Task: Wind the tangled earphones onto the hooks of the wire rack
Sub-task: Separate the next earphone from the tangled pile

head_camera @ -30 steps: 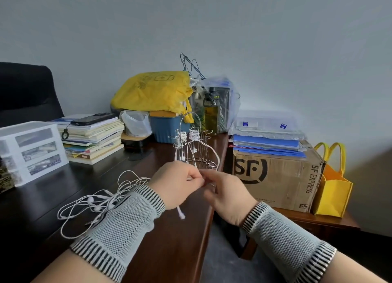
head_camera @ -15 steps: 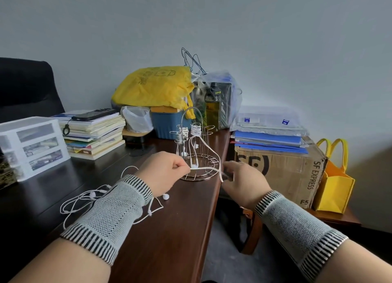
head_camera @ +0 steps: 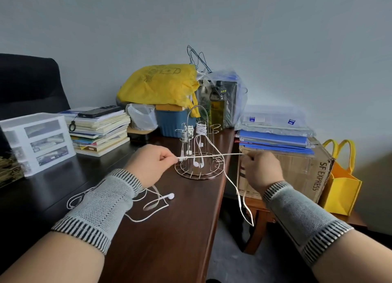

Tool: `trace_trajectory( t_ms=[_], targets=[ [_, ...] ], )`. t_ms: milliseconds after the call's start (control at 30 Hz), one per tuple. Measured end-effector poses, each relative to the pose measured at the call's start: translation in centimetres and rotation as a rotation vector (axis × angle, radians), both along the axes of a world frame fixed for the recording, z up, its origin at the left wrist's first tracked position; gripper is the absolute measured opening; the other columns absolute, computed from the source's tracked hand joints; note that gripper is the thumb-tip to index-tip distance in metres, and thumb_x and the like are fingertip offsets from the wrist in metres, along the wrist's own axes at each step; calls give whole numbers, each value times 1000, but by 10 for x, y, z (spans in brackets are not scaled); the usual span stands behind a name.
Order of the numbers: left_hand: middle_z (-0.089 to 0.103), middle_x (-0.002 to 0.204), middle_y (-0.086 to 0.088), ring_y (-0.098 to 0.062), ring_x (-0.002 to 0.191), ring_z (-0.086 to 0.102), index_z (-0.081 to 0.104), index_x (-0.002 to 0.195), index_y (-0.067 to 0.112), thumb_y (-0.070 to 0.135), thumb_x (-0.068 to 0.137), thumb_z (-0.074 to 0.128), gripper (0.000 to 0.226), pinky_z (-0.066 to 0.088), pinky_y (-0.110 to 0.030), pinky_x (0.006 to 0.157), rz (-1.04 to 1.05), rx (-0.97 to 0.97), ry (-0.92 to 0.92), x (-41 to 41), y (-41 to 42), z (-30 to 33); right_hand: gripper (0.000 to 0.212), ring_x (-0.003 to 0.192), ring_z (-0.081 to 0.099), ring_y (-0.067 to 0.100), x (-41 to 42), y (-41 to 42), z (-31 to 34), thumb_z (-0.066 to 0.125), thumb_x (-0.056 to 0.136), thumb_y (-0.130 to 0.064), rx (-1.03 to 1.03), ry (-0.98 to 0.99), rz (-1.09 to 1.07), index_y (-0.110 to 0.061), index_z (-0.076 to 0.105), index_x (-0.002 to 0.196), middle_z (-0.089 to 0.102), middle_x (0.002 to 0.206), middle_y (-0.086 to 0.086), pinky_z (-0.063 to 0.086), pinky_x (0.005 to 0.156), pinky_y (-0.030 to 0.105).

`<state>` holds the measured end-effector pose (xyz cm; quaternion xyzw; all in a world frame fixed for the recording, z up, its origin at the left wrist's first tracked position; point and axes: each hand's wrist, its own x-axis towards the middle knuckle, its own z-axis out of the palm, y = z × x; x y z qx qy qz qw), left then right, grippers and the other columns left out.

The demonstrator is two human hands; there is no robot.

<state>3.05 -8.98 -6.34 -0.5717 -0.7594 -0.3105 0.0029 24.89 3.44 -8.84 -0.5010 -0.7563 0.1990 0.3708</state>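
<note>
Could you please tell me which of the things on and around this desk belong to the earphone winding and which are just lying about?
Job in hand:
white earphone cable
wire rack
left hand
right hand

Lying about:
book stack
plastic drawers
yellow plastic bag
cardboard box
yellow tote

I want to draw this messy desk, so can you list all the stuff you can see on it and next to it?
desk: one, dark brown, under everything
wire rack: one, metal, near desk's right edge, cords wound on two hooks
earphones: white, loose on desk; one cord stretched between the hands
books: one stack, left of middle
phone: one, black, on the books
drawer box: one, white, far left
chair: one, black, back left
plastic bag: one, yellow, at the back
tub: one, blue, under the bag
bottle: one, yellowish, behind rack
cardboard box: one, brown, right of desk
folders: blue, on that box
tote bag: one, yellow, far right
left hand: pinches cord
right hand: pinches cord
</note>
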Motion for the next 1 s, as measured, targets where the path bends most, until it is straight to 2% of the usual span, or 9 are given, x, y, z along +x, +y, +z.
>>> trace_trajectory(
  t_ms=[167,233,333,400,500,700,767,900,1000],
  targets=[
    [53,46,16,-7,50,49,70,76,31,34,91,62,18,41,-25,55,55,43,-54,-14,-3,-4,28,56,56,15,10,12,-4,49,96,-25,-164,-157,-62,-14,73,87,67,69,2,52,57,29],
    [50,44,18,-4,45,43,69,74,31,35,92,61,20,38,-24,52,15,47,-44,-5,-1,-3,26,62,57,14,3,0,0,49,94,-24,-110,-219,41,-18,73,98,71,84,1,54,72,33],
    [50,43,22,1,43,44,71,80,29,37,94,57,21,29,-17,46,-59,21,8,14,5,2,35,113,54,20,-16,-27,7,47,96,-31,142,-246,246,-24,59,128,61,127,0,34,108,36],
    [51,45,22,2,46,45,69,76,30,37,94,57,22,31,-19,49,-107,28,18,25,8,4,36,117,51,19,-32,-41,10,49,96,-29,263,-212,387,-22,58,130,63,124,-1,33,106,30],
    [46,46,10,-5,48,40,65,67,29,37,93,58,28,35,-25,53,-133,50,11,29,11,3,22,75,62,16,-45,-46,10,52,95,-22,227,-83,487,-17,72,101,70,79,1,51,76,31],
    [61,62,5,-9,58,53,71,77,19,37,92,59,27,42,-23,57,-83,12,25,17,6,2,24,49,46,3,-31,-23,4,51,98,-25,137,18,247,-12,69,88,55,59,-9,37,50,15],
    [68,74,8,-9,71,62,69,76,27,36,92,60,20,52,-29,69,-43,5,-4,7,2,2,23,48,49,8,-18,-9,4,50,98,-24,16,94,109,-12,68,89,57,60,-5,42,47,20],
    [68,79,12,-7,78,63,65,76,35,34,90,64,14,50,-29,73,3,40,-74,-9,-3,1,27,64,64,25,0,10,3,51,96,-24,-28,141,-74,-9,72,87,67,67,7,57,68,41],
    [64,76,16,-2,75,58,65,75,36,32,90,64,16,42,-25,68,17,97,-111,-7,-1,1,23,64,63,22,-3,10,1,51,95,-21,-72,129,-67,-10,71,96,69,73,6,57,66,38]
  ],
)
